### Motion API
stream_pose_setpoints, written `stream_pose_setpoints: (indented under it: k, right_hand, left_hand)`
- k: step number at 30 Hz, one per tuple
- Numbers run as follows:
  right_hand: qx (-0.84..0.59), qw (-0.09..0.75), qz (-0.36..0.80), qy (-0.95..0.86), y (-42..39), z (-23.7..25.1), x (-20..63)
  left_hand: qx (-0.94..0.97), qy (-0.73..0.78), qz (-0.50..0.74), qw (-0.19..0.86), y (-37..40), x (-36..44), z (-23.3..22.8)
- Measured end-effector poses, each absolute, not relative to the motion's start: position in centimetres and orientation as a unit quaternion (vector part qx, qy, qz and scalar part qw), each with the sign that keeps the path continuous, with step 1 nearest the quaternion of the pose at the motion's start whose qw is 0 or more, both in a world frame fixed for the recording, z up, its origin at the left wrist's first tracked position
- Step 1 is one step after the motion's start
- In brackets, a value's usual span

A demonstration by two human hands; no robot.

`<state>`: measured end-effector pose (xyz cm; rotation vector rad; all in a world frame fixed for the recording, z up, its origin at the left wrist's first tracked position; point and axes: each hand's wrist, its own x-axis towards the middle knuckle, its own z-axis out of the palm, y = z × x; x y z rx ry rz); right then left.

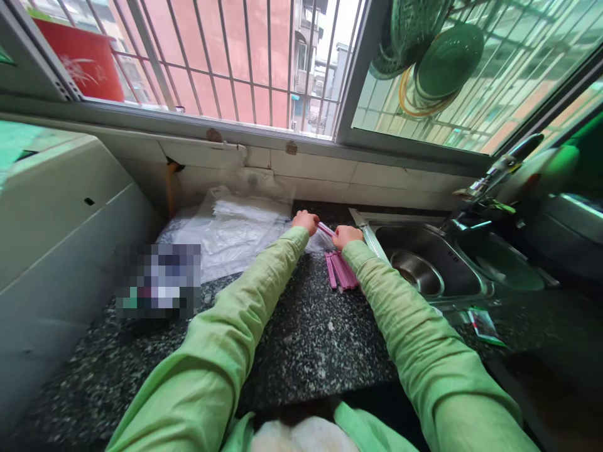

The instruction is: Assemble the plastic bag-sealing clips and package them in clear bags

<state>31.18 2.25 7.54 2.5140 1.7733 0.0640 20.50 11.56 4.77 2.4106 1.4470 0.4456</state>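
Note:
My left hand [306, 221] and my right hand [348, 236] are closed on the two ends of one slim pink stick [326, 230], which has a pale stripe along it. The stick is held slantwise above the dark counter. Just below my right hand lies a bunch of similar pink sticks [343, 271], side by side on the speckled stone; my right sleeve overlaps its edge. To the left of my left hand, clear plastic bags [245, 229] are spread in a crumpled layer. A bit of clear plastic [318, 242] also shows beneath the held stick.
A steel sink [409, 242] with a tap [490, 169] is at the right, with a small packet [485, 326] in front of it. A blurred-out item [160, 279] stands on the counter [311, 339] at left, near a white appliance [61, 251]. A barred window runs behind.

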Motion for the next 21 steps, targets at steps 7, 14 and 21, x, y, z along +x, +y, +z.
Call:
stream_pose_setpoints:
  k: [7, 14, 21]
  right_hand:
    - [0.794, 0.013, 0.033, 0.606, 0.8, 8.4, 29.0]
    - [0.767, -0.004, 0.034, 0.641, -0.7, 8.0, 26.3]
    - [0.741, -0.038, 0.025, 0.67, -2.5, 7.2, 23.7]
  left_hand:
    - [0.839, 0.498, 0.182, 0.125, 10.6, 16.7, 5.7]
    - [0.841, 0.496, 0.19, 0.105, 9.0, 12.6, 6.3]
    - [0.855, 0.475, 0.173, 0.111, 7.1, 8.2, 6.4]
